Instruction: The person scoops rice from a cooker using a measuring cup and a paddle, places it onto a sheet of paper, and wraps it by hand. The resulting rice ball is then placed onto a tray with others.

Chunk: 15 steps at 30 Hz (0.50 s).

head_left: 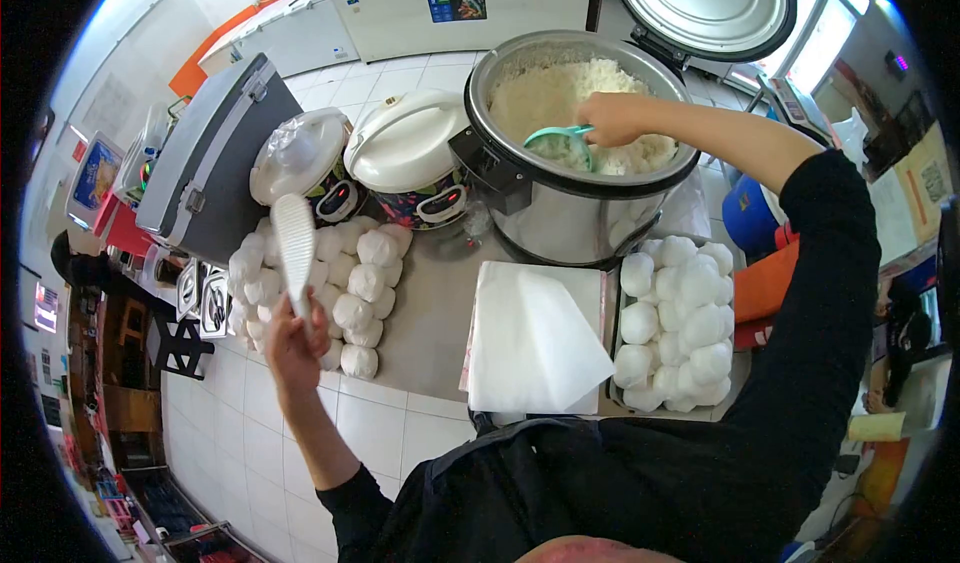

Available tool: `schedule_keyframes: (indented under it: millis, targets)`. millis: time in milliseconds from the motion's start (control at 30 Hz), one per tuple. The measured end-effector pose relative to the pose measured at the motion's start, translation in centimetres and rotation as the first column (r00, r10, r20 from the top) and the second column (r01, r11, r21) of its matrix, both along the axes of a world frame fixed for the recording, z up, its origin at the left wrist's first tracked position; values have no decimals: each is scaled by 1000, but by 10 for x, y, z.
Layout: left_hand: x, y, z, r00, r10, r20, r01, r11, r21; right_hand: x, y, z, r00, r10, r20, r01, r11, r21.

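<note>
My left hand is closed around the handle of a white rice paddle, its blade pointing up over the wrapped white balls at the left. My right hand reaches into a large open rice cooker and grips a teal scoop. White rice fills much of the pot, and the scoop's bowl rests at the rice near the front inner wall. The cooker's round lid stands raised at the back. A stack of white paper sheets lies in front of the cooker.
White wrapped balls are piled left, and more fill a tray at right. Two smaller lidded cookers and a grey cooler box stand to the left. A blue container is beyond my right arm; chest freezers line the back.
</note>
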State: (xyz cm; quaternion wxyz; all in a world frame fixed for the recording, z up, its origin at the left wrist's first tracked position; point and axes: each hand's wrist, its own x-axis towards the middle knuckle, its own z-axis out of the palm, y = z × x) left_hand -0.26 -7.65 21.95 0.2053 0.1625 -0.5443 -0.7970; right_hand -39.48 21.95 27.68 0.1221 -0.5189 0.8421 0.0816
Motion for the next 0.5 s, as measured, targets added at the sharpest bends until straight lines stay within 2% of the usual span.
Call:
schedule_keyframes:
  millis: [67,167,233,267,333,400,467,500]
  targets:
    - [-23,11,0,988,-154,-23,155,987,37,-6,14,1,999,-35,33,37,997,-63]
    - [-67,44,17,974,-223,31,223,975,-12,-10,30,7,995,-47,85,60,987,-152]
    - [-101,59,26,952,-304,34,305,951,-47,-10,41,16,917,-241,317,285,953,-101]
    - [-119,68,30,936,-349,35,351,935,-47,-10,47,19,917,-250,312,293,951,-101]
    - [-155,93,36,928,-371,44,372,928,-15,-11,59,28,714,-345,609,581,778,-240]
    - [-186,116,42,901,-434,20,434,901,-27,-14,64,26,718,-337,609,613,720,-324]
    - [-215,134,46,867,-499,1,498,866,-48,-17,65,17,595,-275,756,748,534,-394]
    - [-228,140,46,821,-570,41,571,817,-80,-11,62,18,560,-264,785,779,489,-391]
